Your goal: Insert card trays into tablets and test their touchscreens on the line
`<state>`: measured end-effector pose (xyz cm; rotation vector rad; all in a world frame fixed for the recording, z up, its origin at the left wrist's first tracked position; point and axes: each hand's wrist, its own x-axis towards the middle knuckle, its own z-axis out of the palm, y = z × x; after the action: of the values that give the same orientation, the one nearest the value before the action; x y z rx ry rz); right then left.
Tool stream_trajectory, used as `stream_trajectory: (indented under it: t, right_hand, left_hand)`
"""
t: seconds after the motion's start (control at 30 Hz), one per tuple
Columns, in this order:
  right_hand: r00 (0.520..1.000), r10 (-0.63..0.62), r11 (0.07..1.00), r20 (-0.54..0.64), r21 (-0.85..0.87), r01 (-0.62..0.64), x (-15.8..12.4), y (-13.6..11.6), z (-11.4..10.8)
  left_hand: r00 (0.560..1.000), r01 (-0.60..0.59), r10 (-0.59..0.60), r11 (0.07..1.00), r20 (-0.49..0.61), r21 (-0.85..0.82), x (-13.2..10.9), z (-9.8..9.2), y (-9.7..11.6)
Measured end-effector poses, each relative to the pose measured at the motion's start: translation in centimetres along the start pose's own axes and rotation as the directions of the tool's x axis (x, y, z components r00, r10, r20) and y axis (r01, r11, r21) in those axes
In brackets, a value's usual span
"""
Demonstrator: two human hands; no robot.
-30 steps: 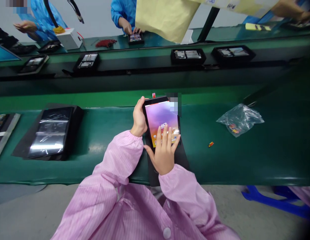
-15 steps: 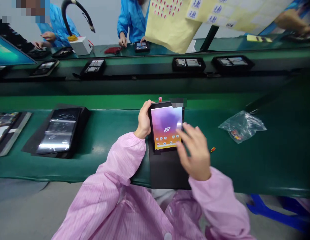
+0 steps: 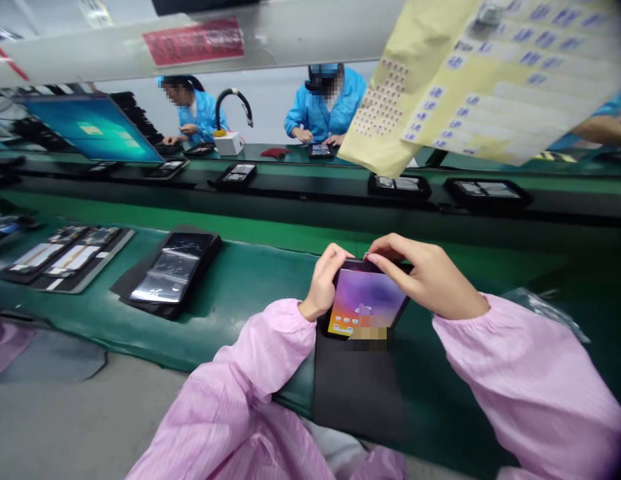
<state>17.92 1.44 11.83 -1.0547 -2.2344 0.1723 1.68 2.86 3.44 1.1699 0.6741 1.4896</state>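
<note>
1 lit tablet (image 3: 373, 287) steadied by the left hand (image 3: 319, 285), with the right hand (image 3: 440, 277) now at its top edge

The right fingers are no longer spread beside the screen, as they are 0.5 s ago: they bend over the tablet's top edge, thumb and index tip close together, just to the right of the left fingers. That suggests attention passing from the screen to something at that edge. The left fingers keep their grasp on the tablet's upper left side. The tablet sits between and below the 2 sets of fingers, screen up, with a black sheet (image 3: 360, 393) on the bench (image 3: 250, 273) nearer the body than the fingers.

A small reddish spot shows at the right fingertips; whether it is a nail or part of something pinched, I cannot tell, so their hold is uncertain. The right fingers cover the tablet's upper right corner, and a pixelated patch (image 3: 373, 335) masks the bottom of the screen. To the right of the right fingers, a clear bag (image 3: 547, 308) is partly hidden by the right sleeve (image 3: 540, 380).
</note>
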Motion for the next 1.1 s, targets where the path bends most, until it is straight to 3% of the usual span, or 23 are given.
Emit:
stream_trajectory:
  t: [0.53, 0.83, 1.1]
  right_hand:
    - [0.998, -0.061, 0.996, 0.033, 0.070, 0.059, 0.49, 0.39, 0.46]
    - [0.996, 0.078, 0.964, 0.052, 0.250, -0.088, 0.51, 0.70, 0.18]
    - [0.997, 0.028, 0.985, 0.069, 0.168, -0.040, 0.58, 0.53, 0.19]
  left_hand:
    - [1.000, -0.018, 0.019, 0.998, 0.008, -0.055, -0.24, -0.06, 0.01]
    - [1.000, -0.015, 0.016, 0.997, 0.014, -0.074, -0.18, -0.03, -0.04]
    - [1.000, -0.021, 0.022, 0.998, 0.015, -0.057, -0.18, 0.00, -0.06]
